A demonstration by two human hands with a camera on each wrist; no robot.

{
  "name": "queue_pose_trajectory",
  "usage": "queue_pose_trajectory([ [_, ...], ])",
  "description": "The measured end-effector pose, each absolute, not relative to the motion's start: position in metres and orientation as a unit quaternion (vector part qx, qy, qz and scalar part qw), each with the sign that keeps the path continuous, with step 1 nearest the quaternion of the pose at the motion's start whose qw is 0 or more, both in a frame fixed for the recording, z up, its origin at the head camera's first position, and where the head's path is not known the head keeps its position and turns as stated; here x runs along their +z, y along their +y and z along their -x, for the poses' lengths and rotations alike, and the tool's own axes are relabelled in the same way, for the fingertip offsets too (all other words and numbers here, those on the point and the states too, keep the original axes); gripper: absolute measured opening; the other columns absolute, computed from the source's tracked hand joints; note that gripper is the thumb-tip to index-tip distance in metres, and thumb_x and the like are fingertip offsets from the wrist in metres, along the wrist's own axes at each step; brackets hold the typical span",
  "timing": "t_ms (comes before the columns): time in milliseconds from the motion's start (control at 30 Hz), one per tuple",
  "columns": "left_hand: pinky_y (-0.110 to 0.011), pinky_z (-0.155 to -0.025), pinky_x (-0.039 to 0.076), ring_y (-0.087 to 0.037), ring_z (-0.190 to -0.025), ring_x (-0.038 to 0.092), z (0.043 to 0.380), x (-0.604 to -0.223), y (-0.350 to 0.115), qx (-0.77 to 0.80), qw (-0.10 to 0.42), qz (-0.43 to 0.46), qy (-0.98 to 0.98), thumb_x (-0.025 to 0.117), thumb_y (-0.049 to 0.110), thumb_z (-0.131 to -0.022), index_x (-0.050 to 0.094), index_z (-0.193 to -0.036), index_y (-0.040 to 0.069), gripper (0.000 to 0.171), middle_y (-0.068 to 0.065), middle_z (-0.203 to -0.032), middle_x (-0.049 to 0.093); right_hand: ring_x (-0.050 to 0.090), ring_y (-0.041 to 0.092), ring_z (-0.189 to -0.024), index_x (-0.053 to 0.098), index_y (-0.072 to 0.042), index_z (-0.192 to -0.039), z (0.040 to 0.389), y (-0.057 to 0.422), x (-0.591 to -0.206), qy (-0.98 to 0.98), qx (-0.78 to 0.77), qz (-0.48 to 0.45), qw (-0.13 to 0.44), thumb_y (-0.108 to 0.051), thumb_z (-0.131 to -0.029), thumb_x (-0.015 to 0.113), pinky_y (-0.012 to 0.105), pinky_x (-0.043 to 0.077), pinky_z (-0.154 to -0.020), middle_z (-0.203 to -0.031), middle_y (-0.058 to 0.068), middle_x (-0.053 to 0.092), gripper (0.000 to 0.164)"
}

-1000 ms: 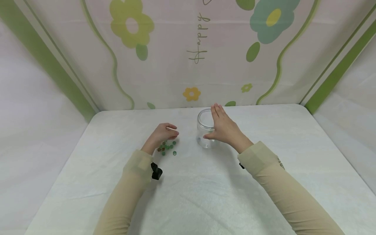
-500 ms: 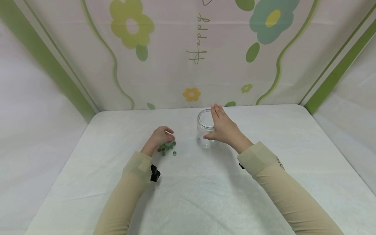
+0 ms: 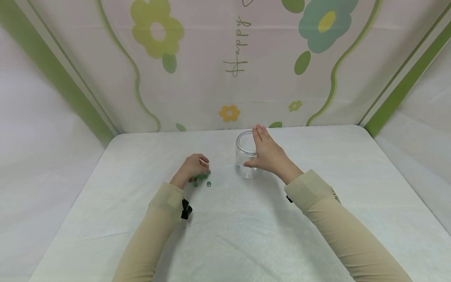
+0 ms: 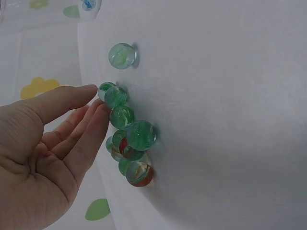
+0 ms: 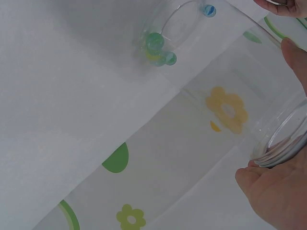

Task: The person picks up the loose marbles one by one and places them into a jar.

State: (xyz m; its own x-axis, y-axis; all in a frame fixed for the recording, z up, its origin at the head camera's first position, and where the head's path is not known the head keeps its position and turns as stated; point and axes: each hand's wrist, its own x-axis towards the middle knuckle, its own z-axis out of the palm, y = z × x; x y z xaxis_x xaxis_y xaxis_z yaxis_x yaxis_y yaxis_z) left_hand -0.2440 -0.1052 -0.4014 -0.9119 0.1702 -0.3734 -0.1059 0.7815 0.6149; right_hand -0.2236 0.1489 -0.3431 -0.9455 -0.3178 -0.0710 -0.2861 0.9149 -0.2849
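Observation:
A cluster of glass marbles [image 4: 141,135], mostly green with some red-brown, lies on the white table to the left of the jar. My left hand [image 3: 195,165] is bent over them. In the left wrist view its thumb [image 4: 76,96] and fingers stand apart, tips right at one green marble [image 4: 106,90] at the cluster's end. A clear glass jar [image 3: 243,158] stands upright and open at the top. My right hand [image 3: 269,154] holds it from the right, thumb on the near side and fingers along the rim. Green marbles [image 5: 155,44] and a blue marble [image 5: 209,10] lie inside at its bottom.
A single pale green marble [image 4: 122,56] lies apart from the cluster, toward the person. Behind the table [image 3: 225,227] hangs a flower-printed cloth [image 3: 197,78], close to the jar. White side walls [image 3: 42,129] rise at left and right.
My left hand has come down and slightly toward me, onto the marbles, its fingertips drawing nearer to them. The right hand and the jar have stayed in place.

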Motion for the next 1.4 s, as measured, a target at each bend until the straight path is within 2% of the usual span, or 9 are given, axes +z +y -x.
queue_pose_trajectory([
  [133,-0.023,-0.062,0.048,-0.023,-0.096,0.062,0.2434,-0.4015,-0.1046,0.319,0.211,-0.015,0.924,0.063,0.012,-0.091,0.057,-0.121,0.005,0.032,-0.013,-0.118,0.065,0.002,0.036,-0.149,0.005,0.008,-0.15,0.2239,0.1488,-0.3427,0.977,-0.134,0.157,0.054,-0.046,-0.076,0.077,0.046,0.013,-0.124,-0.16,0.023,0.001,0.117],
  [533,-0.021,-0.057,0.046,-0.018,-0.084,0.06,0.2424,-0.4005,-0.1022,0.305,0.214,-0.022,0.928,0.064,0.015,-0.091,0.058,-0.12,0.005,0.032,-0.012,-0.117,0.065,0.002,0.036,-0.149,0.004,0.008,-0.15,0.2247,0.148,-0.3425,0.977,-0.135,0.156,0.055,-0.046,-0.076,0.078,0.046,0.015,-0.123,-0.16,0.022,0.0,0.117],
  [1000,-0.02,-0.055,0.043,-0.018,-0.083,0.058,0.241,-0.4006,-0.1007,0.317,0.217,-0.015,0.923,0.062,0.014,-0.092,0.059,-0.118,0.005,0.028,-0.012,-0.114,0.065,0.0,0.035,-0.149,0.003,0.007,-0.15,0.2243,0.1481,-0.3434,0.977,-0.138,0.152,0.062,-0.046,-0.076,0.078,0.046,0.014,-0.123,-0.16,0.022,-0.001,0.118],
  [1133,-0.02,-0.059,0.045,-0.019,-0.087,0.059,0.2409,-0.4009,-0.1007,0.323,0.212,-0.014,0.922,0.062,0.016,-0.092,0.058,-0.12,0.005,0.03,-0.012,-0.116,0.064,0.0,0.035,-0.149,0.003,0.007,-0.15,0.2241,0.148,-0.3437,0.977,-0.137,0.153,0.061,-0.046,-0.076,0.077,0.046,0.014,-0.123,-0.16,0.022,-0.001,0.118],
  [1400,-0.03,-0.08,0.053,-0.025,-0.102,0.062,0.2431,-0.4018,-0.101,0.355,0.199,-0.016,0.913,0.06,0.02,-0.094,0.055,-0.125,0.006,0.035,-0.014,-0.122,0.063,0.0,0.036,-0.149,0.003,0.008,-0.15,0.2236,0.1482,-0.3435,0.977,-0.139,0.153,0.059,-0.045,-0.076,0.078,0.046,0.014,-0.124,-0.16,0.022,-0.001,0.117],
])
